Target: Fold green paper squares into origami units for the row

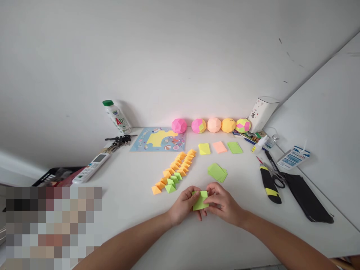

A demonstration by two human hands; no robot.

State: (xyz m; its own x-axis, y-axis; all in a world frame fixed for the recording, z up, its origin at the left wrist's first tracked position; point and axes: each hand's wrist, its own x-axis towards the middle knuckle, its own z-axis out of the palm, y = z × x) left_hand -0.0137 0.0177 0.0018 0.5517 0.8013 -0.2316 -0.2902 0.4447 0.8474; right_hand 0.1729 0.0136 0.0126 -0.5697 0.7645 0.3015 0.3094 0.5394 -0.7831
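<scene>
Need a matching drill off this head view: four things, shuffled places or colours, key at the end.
Things:
1. Green paper square nearest the camera
2. Remote control
3. Zip pouch
4. Peach ball

Matches:
A. White, on the view's left side
B. Third from left of five
C. Between left hand and right hand
D. Black, on the view's right side

Pairs: 1-C, 2-A, 3-D, 4-B

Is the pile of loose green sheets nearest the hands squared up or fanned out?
Fanned out: the green sheets overlap at differing angles, and their corners poke out unevenly on the right.
</scene>
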